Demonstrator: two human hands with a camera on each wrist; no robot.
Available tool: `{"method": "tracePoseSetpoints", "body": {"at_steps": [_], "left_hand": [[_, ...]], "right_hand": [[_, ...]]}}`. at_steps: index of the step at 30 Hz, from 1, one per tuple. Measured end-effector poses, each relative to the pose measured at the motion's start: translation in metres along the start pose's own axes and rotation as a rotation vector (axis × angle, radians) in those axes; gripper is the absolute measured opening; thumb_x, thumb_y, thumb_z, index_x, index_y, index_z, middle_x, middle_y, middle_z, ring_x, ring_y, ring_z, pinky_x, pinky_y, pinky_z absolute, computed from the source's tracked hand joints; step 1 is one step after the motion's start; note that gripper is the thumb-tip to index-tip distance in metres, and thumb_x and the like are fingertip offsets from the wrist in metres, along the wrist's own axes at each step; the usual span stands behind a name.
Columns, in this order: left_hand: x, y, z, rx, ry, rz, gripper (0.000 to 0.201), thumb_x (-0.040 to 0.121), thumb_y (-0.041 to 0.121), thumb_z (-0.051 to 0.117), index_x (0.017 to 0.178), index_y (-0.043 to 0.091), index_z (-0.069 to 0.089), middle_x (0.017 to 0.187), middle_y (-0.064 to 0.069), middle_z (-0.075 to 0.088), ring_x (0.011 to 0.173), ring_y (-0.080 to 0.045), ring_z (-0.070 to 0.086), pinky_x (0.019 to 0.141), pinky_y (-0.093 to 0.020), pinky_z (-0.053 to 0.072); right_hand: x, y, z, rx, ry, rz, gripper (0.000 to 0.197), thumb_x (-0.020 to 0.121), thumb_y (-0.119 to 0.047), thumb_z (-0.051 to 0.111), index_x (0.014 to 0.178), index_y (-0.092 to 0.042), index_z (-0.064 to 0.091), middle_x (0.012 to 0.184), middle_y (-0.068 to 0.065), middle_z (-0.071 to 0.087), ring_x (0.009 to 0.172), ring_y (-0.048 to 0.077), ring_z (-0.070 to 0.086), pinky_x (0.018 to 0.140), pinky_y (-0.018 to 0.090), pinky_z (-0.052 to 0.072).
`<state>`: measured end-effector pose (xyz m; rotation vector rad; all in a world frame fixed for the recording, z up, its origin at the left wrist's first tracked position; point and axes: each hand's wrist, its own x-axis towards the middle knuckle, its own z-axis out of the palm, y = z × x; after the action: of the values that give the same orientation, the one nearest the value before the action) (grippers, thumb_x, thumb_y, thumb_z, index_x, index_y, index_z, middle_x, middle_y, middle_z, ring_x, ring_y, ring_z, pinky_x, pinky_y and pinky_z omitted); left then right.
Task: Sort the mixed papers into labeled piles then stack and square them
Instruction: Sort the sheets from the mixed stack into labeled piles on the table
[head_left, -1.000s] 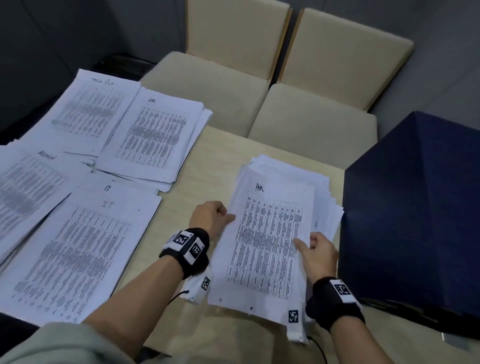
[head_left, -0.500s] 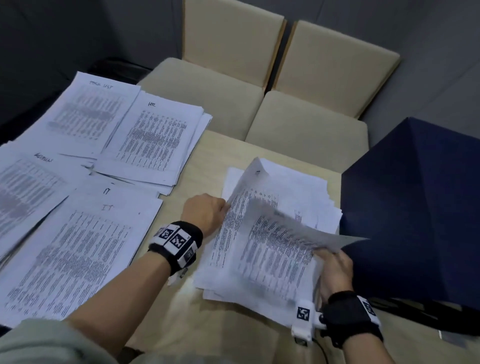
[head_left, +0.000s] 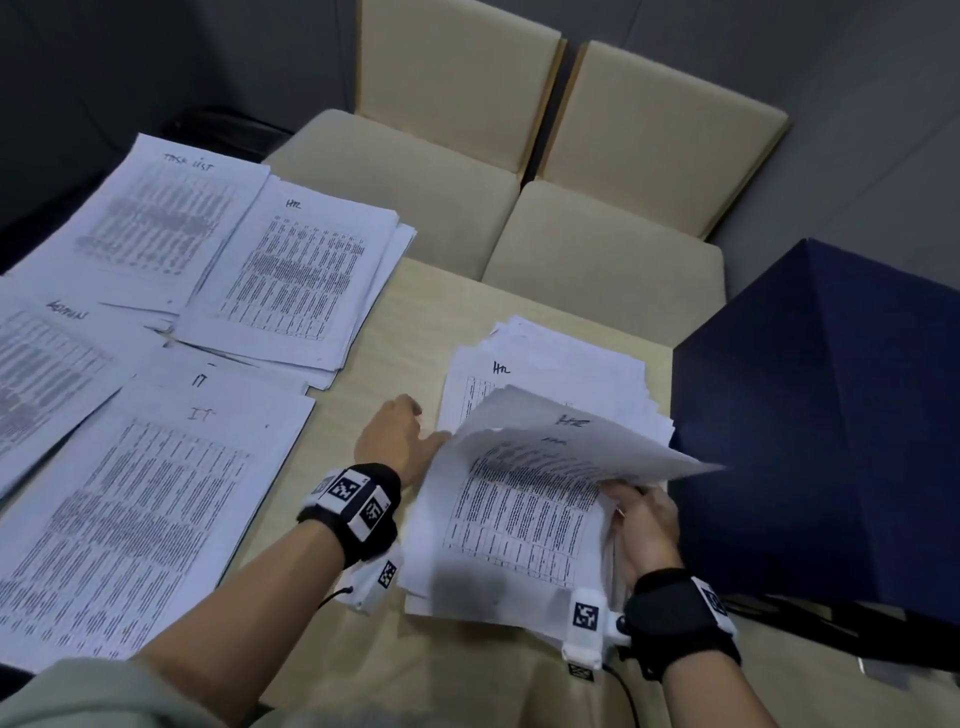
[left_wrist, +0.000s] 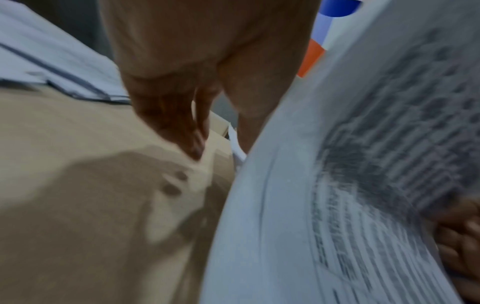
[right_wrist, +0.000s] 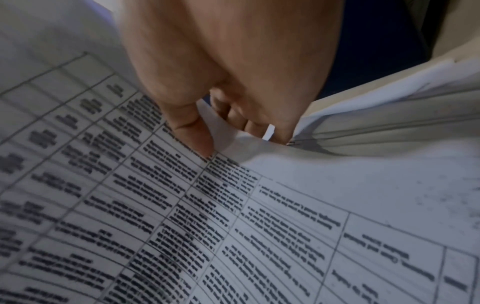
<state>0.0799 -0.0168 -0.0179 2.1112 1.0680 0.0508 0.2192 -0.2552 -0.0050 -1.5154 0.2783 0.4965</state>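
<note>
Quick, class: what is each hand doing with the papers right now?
Left hand: fingers loosely curled, thumb against the left edge of the unsorted stack, gripping nothing.
Right hand: pinching the lifted sheets at their right edge.

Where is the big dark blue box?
In the head view, the big dark blue box stands on the right side of the light wooden table, right beside the white paper pile.

Mixed papers (head_left: 524, 519) fanned, top sheets lifted, 4 labeled piles (head_left: 291, 270) left
</note>
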Motion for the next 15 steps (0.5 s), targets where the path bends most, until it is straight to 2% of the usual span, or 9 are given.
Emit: {"method": "tracePoseSetpoints", "body": {"at_steps": [1,2,4,5,7,8,9,12,15], "left_hand": [[0.002,0.001,0.0,0.043,-0.05,-0.035,0.016,0.086,0.03,0.066,0.093,0.017,0.059,0.086,0.002,0.059,0.079,-0.022,0.058,0.065,-0.028,0.042],[0.003,0.002,0.001,0.087,-0.062,-0.005,0.012,0.086,0.028,0.063,0.083,0.017,0.06,0.078,0.001,0.061,0.075,-0.024,0.058,0.06,-0.026,0.038],[0.004,0.005,0.001,0.176,-0.016,0.095,0.017,0.087,0.026,0.059,0.073,0.016,0.057,0.07,-0.001,0.061,0.069,-0.026,0.056,0.054,-0.027,0.033],[0.003,0.008,0.0,0.203,0.009,0.143,0.019,0.089,0.027,0.057,0.074,0.016,0.056,0.07,-0.002,0.061,0.068,-0.026,0.056,0.054,-0.028,0.034],[0.005,0.01,-0.002,0.226,0.025,0.241,0.021,0.094,0.03,0.054,0.079,0.016,0.055,0.074,-0.002,0.062,0.07,-0.026,0.056,0.058,-0.031,0.041],[0.006,0.011,-0.004,0.218,0.028,0.286,0.02,0.095,0.029,0.053,0.082,0.015,0.056,0.076,-0.002,0.063,0.071,-0.027,0.056,0.06,-0.034,0.045],[0.007,0.011,-0.005,0.193,0.025,0.324,0.018,0.096,0.027,0.053,0.084,0.015,0.059,0.077,-0.002,0.064,0.071,-0.027,0.056,0.062,-0.036,0.047],[0.008,0.008,-0.007,0.009,0.027,0.436,0.009,0.095,0.015,0.056,0.091,0.01,0.063,0.067,0.001,0.063,0.061,-0.022,0.054,0.06,-0.033,0.042],[0.004,0.008,-0.007,-0.146,0.003,0.496,0.006,0.093,0.006,0.058,0.091,0.01,0.063,0.057,0.016,0.051,0.051,-0.004,0.046,0.057,-0.022,0.036]], "right_hand": [[-0.002,0.0,0.0,0.019,0.006,-0.004,0.04,0.084,0.018,0.056,0.12,0.0,0.06,0.115,0.02,0.068,0.109,0.033,0.063,0.105,0.045,0.047],[-0.002,0.001,0.0,0.025,0.0,-0.011,0.048,0.084,0.018,0.055,0.128,-0.003,0.056,0.117,0.018,0.068,0.109,0.031,0.063,0.103,0.043,0.048],[-0.003,0.001,-0.002,0.012,0.003,-0.006,0.047,0.087,0.018,0.051,0.127,-0.005,0.055,0.113,0.014,0.068,0.103,0.026,0.064,0.097,0.036,0.051],[-0.005,0.0,-0.003,0.003,0.004,0.003,0.04,0.087,0.019,0.049,0.119,-0.003,0.057,0.107,0.013,0.067,0.098,0.024,0.063,0.091,0.031,0.052],[-0.008,-0.004,-0.002,-0.023,0.0,0.022,0.027,0.086,0.021,0.045,0.096,0.001,0.059,0.089,0.012,0.063,0.083,0.02,0.06,0.07,0.018,0.055],[-0.008,-0.004,-0.002,-0.025,0.008,0.029,0.027,0.085,0.022,0.044,0.086,0.0,0.057,0.082,0.01,0.06,0.076,0.017,0.057,0.061,0.015,0.052],[-0.008,-0.003,-0.001,-0.026,0.016,0.034,0.028,0.084,0.023,0.042,0.08,-0.002,0.054,0.078,0.008,0.056,0.071,0.015,0.054,0.056,0.014,0.049],[-0.003,0.004,-0.001,-0.013,0.042,0.045,0.031,0.084,0.022,0.041,0.075,-0.007,0.047,0.077,0.008,0.05,0.074,0.017,0.049,0.06,0.015,0.046],[-0.004,0.004,-0.001,-0.04,0.002,0.018,0.025,0.086,0.018,0.046,0.079,-0.006,0.051,0.075,0.006,0.053,0.075,0.017,0.049,0.071,0.023,0.043]]}}
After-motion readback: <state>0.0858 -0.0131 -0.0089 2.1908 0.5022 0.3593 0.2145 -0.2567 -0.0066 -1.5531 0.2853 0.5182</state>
